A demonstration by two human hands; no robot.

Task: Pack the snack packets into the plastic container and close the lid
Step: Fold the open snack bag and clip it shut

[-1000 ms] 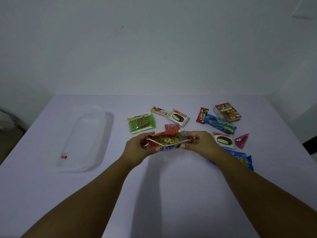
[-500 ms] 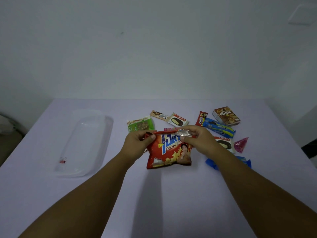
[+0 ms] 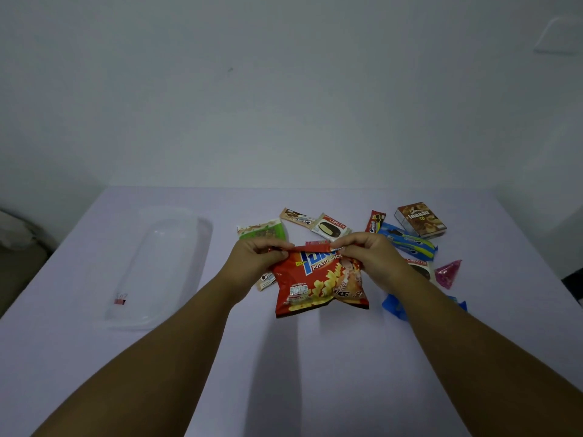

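Pinching the folded top edge of the red potato snack bag, the left hand and right hand hold it upright over the surface. Farther back, other snack packets lie scattered; the clear plastic container sits well left.

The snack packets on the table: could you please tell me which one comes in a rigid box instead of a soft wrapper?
The brown box at the far right of the spread, beyond the blue packet. It alone has flat faces and square corners.
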